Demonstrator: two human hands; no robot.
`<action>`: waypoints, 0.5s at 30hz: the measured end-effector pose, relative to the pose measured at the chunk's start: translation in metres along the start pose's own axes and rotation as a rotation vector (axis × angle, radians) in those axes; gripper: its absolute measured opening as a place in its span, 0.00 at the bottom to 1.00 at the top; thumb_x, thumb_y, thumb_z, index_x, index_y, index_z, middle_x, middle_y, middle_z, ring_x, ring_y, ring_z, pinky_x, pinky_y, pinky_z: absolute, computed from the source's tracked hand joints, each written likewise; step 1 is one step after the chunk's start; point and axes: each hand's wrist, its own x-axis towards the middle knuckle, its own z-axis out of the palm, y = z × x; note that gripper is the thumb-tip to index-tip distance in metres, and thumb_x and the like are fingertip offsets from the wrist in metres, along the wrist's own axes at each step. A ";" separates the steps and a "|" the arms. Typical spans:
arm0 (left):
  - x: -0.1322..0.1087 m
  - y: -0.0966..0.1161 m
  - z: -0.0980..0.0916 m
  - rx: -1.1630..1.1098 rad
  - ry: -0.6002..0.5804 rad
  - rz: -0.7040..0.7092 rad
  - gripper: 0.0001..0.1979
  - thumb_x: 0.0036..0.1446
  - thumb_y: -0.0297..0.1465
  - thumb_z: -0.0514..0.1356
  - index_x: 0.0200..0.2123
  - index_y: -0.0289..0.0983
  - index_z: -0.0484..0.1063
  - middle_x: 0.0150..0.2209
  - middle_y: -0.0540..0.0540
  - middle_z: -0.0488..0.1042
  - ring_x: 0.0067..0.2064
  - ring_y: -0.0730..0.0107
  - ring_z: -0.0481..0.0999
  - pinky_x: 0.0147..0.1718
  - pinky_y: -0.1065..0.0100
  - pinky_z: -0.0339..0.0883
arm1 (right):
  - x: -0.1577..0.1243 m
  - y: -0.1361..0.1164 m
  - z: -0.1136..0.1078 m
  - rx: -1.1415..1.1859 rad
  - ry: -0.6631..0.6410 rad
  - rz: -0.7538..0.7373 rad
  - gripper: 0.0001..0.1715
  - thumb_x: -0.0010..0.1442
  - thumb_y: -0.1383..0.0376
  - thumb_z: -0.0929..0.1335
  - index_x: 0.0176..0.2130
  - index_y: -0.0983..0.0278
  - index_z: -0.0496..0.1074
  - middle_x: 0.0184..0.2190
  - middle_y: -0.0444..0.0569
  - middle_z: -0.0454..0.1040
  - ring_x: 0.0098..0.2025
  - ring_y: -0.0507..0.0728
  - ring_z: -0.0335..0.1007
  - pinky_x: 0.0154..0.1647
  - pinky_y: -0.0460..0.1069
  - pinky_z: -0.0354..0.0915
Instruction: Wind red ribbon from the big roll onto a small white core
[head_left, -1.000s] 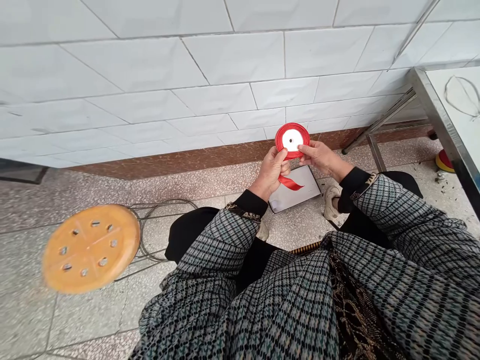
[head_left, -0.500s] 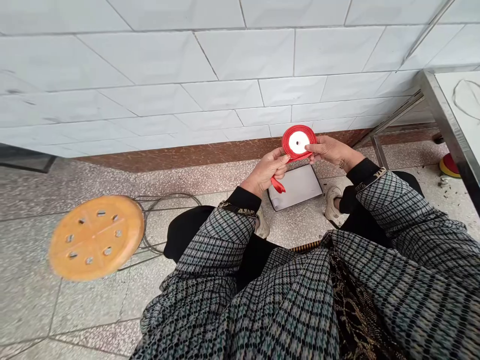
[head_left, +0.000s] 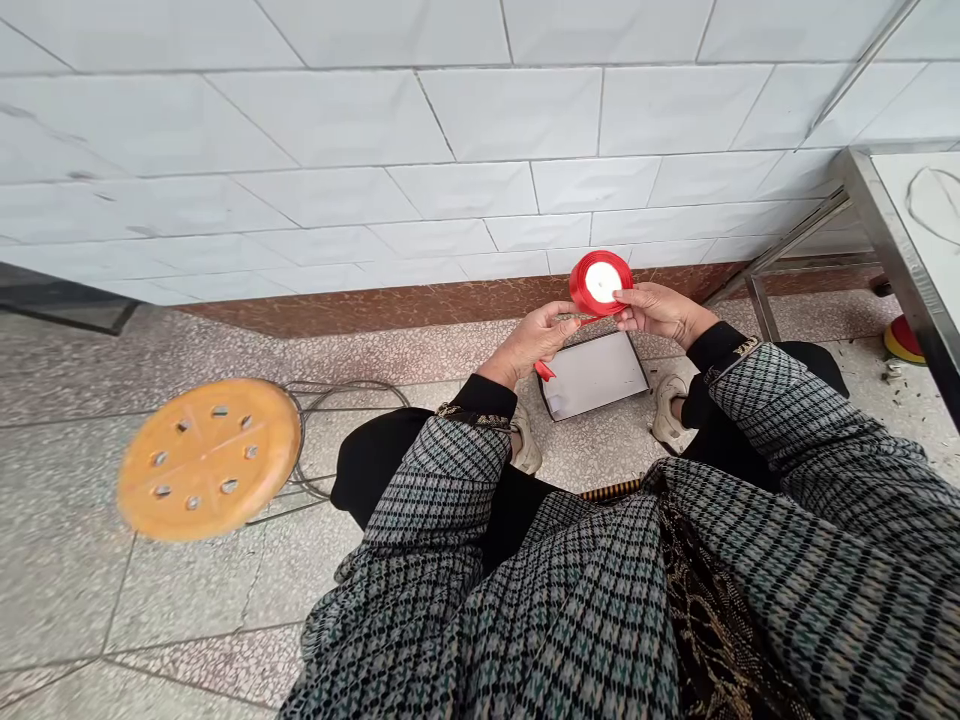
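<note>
A roll of red ribbon (head_left: 577, 285) with a white round core is gripped at its lower right edge by my right hand (head_left: 660, 310), the thumb lying on the white face. My left hand (head_left: 531, 340) pinches the ribbon's loose end (head_left: 545, 371), whose tip hangs below the fingers. Between the two hands runs a short stretch of red ribbon, coming off the bottom of the roll. Beneath them on the floor lies a shallow white tray or box lid (head_left: 596, 375) with dark edges, between my shoes.
An orange stool (head_left: 210, 460) with holes in its seat stands at left, beside coiled dark cable (head_left: 315, 410). A metal-framed table (head_left: 892, 240) is on the right. White tiled wall (head_left: 517, 110) rises ahead. A red and yellow object (head_left: 905, 340) sits on the floor under the table.
My left hand has moved slightly left of the roll, so a short length of ribbon now shows between the hands. The roll has turned and tilted a little; the view has shifted slightly.
</note>
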 end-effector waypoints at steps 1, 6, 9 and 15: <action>-0.001 -0.002 0.001 0.020 -0.014 -0.007 0.22 0.56 0.42 0.71 0.49 0.37 0.73 0.19 0.61 0.51 0.17 0.82 0.45 0.18 0.72 0.36 | 0.001 0.000 0.000 0.043 0.019 -0.014 0.10 0.63 0.67 0.76 0.32 0.70 0.75 0.21 0.46 0.75 0.21 0.48 0.70 0.27 0.44 0.76; -0.001 -0.011 0.010 0.038 0.011 -0.015 0.09 0.65 0.37 0.62 0.42 0.36 0.72 0.20 0.60 0.49 0.18 0.82 0.46 0.18 0.74 0.39 | -0.001 -0.002 -0.004 0.021 0.037 -0.030 0.10 0.65 0.68 0.75 0.33 0.70 0.74 0.20 0.45 0.74 0.20 0.48 0.69 0.26 0.43 0.75; 0.000 -0.009 0.011 -0.018 0.101 0.021 0.07 0.65 0.34 0.61 0.43 0.37 0.71 0.20 0.61 0.49 0.17 0.82 0.45 0.18 0.74 0.38 | -0.004 -0.006 -0.005 -0.106 0.021 0.012 0.08 0.66 0.70 0.74 0.33 0.69 0.74 0.19 0.45 0.74 0.20 0.48 0.69 0.25 0.43 0.75; 0.001 0.000 0.007 0.008 0.122 0.017 0.21 0.59 0.42 0.68 0.51 0.40 0.70 0.21 0.58 0.58 0.17 0.84 0.46 0.18 0.73 0.36 | -0.010 -0.007 -0.007 -0.390 -0.099 0.099 0.09 0.63 0.70 0.75 0.31 0.68 0.75 0.19 0.45 0.74 0.20 0.49 0.70 0.27 0.45 0.76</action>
